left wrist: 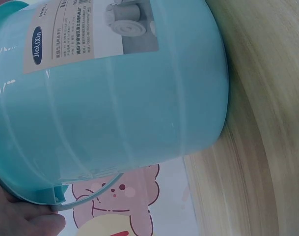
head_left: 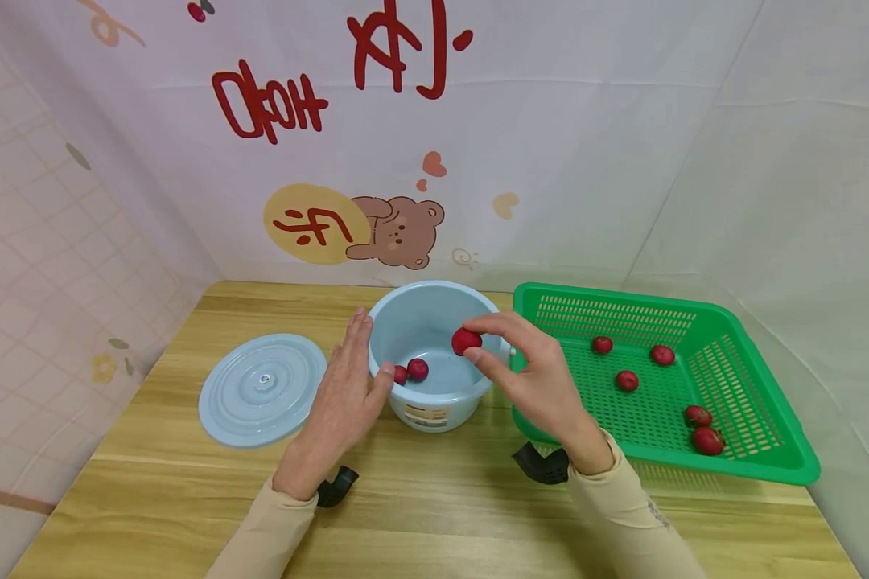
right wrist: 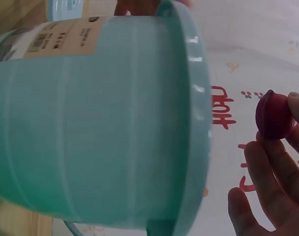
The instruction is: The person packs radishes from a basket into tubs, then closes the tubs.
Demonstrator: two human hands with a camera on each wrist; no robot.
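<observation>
Green basket (head_left: 652, 410) at right of the head frame, blue bucket (head_left: 452, 414) dead centre! Left hand (head_left: 343, 394), fingers straight, rests against the bucket's rim; a loose brace might let it slide if knocked. Right hand (head_left: 532, 370) pinches a red fruit (head_left: 467, 341) over the opening; that fingertip hold on smooth skin could slip. The right wrist view reveals clearance above the rim; only the head view shows two fruits (head_left: 418, 370) inside.

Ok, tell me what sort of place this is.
Probably a small staged indoor work corner: creased printed sheets rise behind and beside a wood-grain table, which holds a blue bucket and a green basket.
</observation>
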